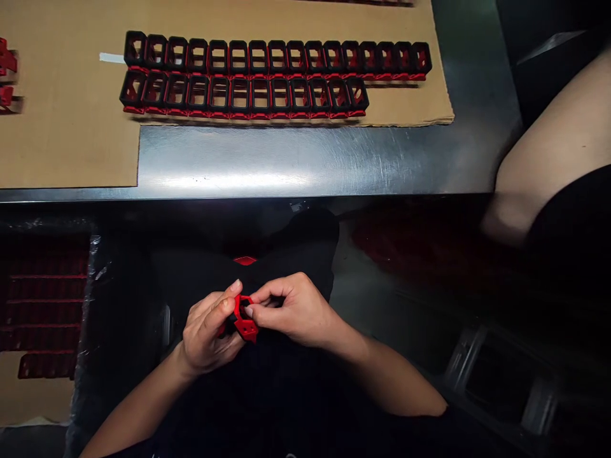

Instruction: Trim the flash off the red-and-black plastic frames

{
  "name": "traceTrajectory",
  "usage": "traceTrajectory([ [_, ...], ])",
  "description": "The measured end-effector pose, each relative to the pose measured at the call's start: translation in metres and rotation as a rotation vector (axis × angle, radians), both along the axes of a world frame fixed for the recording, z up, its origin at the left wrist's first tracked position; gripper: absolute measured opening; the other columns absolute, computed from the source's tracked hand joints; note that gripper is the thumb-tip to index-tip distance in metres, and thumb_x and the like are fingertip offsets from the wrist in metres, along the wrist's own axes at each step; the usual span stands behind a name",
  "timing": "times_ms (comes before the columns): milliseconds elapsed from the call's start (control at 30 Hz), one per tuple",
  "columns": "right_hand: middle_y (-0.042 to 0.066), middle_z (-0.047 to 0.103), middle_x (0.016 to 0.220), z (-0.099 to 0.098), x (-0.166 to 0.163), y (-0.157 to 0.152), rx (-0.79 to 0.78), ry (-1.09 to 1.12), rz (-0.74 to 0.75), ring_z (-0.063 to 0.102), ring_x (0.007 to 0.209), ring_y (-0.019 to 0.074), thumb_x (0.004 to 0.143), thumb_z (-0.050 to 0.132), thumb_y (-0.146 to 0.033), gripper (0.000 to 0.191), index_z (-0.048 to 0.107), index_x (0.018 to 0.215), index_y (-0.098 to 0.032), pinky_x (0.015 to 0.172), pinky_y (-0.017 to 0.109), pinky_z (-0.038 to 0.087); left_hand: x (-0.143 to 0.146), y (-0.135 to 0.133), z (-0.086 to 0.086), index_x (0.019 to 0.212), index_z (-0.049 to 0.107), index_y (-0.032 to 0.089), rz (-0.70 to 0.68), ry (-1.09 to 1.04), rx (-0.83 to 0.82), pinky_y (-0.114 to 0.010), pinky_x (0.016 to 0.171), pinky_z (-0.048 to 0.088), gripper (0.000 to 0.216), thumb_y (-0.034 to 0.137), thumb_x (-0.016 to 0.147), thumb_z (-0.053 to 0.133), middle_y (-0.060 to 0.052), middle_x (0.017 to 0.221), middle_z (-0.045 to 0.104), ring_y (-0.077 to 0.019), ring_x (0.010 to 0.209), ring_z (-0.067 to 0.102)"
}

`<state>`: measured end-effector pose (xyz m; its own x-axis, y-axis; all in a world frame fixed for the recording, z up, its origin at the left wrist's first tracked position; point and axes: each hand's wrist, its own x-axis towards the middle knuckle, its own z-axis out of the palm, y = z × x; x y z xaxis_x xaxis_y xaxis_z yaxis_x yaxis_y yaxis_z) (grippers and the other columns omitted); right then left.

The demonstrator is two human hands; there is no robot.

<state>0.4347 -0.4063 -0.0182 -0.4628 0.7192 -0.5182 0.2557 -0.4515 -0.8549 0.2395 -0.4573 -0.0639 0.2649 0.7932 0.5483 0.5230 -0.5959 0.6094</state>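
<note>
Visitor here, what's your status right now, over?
Left hand and right hand both on small red-and-black part. Rows of black-and-red frames on cardboard, ahead, apart from them.

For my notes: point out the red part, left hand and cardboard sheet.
red part (247, 329): head view, on its lower corner.
left hand (210, 334): head view, on its back.
cardboard sheet (57, 127): head view, on bare board.

The camera is riding on the person's head, looking forward and steeply down. It is framing the left hand (210, 334) and right hand (296, 312) close up near the bottom edge, while catching the steel table (286, 162) farther off above them.
</note>
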Motion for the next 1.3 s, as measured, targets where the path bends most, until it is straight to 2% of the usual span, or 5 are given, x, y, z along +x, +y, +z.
traceTrajectory([
  [667,0.002,0.077,0.07,-0.004,-0.009,-0.003,0.012,-0.043,-0.071,0.07,0.062,0.016,0.076,0.074,-0.029,0.011,0.079,0.075,-0.018,0.055,0.023,0.049,0.001,-0.004,-0.004,0.154,0.034,0.017,0.038,-0.009,-0.021,-0.029,0.065,0.063,0.094,0.01,0.073,0.081,-0.021,0.144,0.057,-0.019,0.085,0.074],
  [867,0.004,0.075,0.069,-0.012,-0.002,-0.001,0.004,0.103,-0.043,0.068,0.064,0.0166,0.093,0.061,-0.045,0.038,0.078,0.075,-0.017,0.062,0.027,0.051,-0.001,-0.011,-0.011,0.153,0.037,0.02,0.007,-0.163,-0.151,-0.033,0.075,0.065,0.099,0.027,0.069,0.089,-0.019,0.14,0.062,-0.0223,0.098,0.074],
  [1100,-0.005,0.064,0.058,-0.027,0.004,-0.008,-0.047,0.147,-0.189,0.069,0.064,0.0155,0.086,0.071,-0.031,0.031,0.073,0.114,-0.02,0.067,0.028,0.054,0.0,-0.012,-0.015,0.149,0.041,0.02,-0.055,-0.379,-0.34,-0.038,0.1,0.058,0.091,0.03,0.072,0.087,-0.017,0.136,0.064,-0.0256,0.124,0.065],
  [1233,0.002,0.075,0.091,-0.033,0.008,-0.011,0.04,0.167,-0.232,0.072,0.095,0.0198,0.077,0.078,-0.023,0.051,0.067,0.127,-0.023,0.083,0.032,0.056,0.003,-0.009,-0.013,0.149,0.04,0.019,-0.067,-0.402,-0.354,-0.04,0.104,0.055,0.09,0.029,0.073,0.087,-0.017,0.135,0.063,-0.0258,0.127,0.063],
  [1300,0.002,0.073,0.079,-0.034,0.01,-0.011,-0.008,0.155,-0.216,0.071,0.075,0.0162,0.083,0.074,-0.03,0.034,0.073,0.116,-0.02,0.073,0.03,0.057,0.004,-0.008,-0.012,0.149,0.04,0.02,-0.053,-0.383,-0.374,-0.043,0.104,0.055,0.089,0.031,0.074,0.086,-0.018,0.135,0.064,-0.0271,0.127,0.063],
])
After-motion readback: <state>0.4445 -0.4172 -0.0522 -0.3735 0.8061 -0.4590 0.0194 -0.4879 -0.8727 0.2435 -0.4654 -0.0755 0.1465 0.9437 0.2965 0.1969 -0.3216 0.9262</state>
